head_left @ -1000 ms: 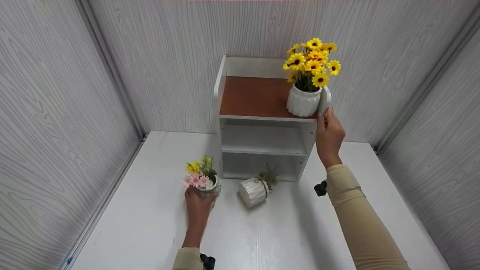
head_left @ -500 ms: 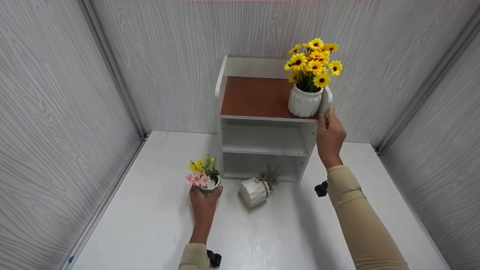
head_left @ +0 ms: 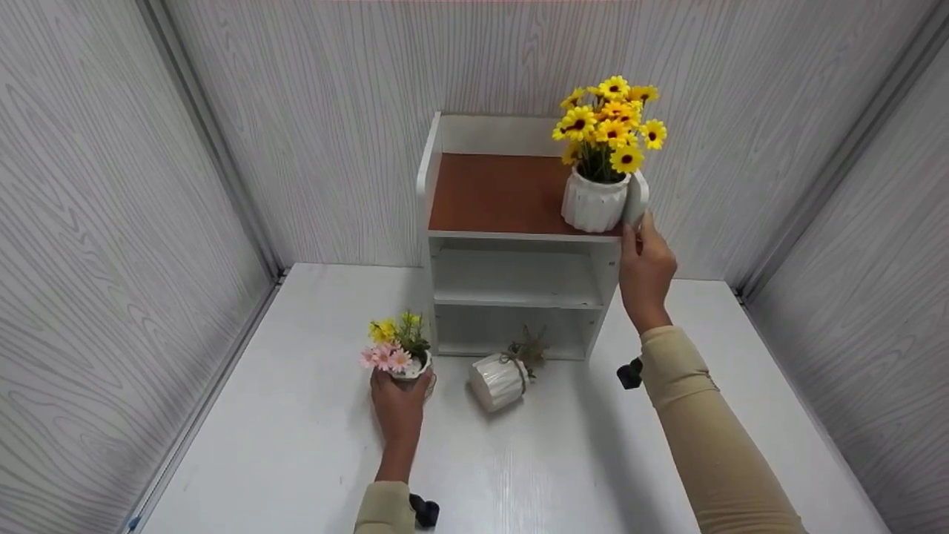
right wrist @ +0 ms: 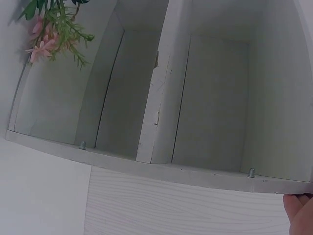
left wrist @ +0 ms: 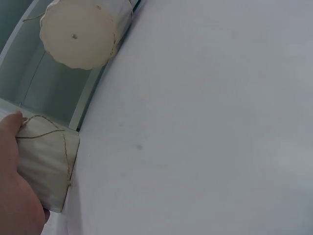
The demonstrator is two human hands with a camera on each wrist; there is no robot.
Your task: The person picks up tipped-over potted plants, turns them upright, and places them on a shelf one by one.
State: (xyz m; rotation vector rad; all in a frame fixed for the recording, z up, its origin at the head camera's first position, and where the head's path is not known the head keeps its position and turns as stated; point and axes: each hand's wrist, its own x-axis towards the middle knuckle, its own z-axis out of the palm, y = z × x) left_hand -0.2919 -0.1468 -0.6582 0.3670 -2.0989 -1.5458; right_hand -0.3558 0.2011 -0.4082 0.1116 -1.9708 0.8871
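Observation:
My left hand [head_left: 400, 404] grips a small white flower pot [head_left: 410, 371] with pink and yellow flowers, standing on the table left of the shelf unit. Twine [left wrist: 66, 156] hangs loosely over this pot in the left wrist view. My right hand [head_left: 647, 271] holds the right side panel of the white shelf unit [head_left: 519, 302] near its brown top; its fingertips show at the panel edge in the right wrist view. Between the hands, a second white pot [head_left: 495, 382] lies on its side before the bottom shelf, its flowers [right wrist: 46, 44] pointing into the unit.
A white ribbed pot [head_left: 593, 204] of yellow sunflowers stands at the right end of the unit's brown top [head_left: 497, 193]. The unit backs onto a grey wood-grain wall [head_left: 356, 148], with more such walls at both sides of the white table [head_left: 245, 415].
My left hand has moved slightly to the right with the pot, its fingers now set around the pot's sides. The right hand keeps its place on the panel, and the view has shifted slightly.

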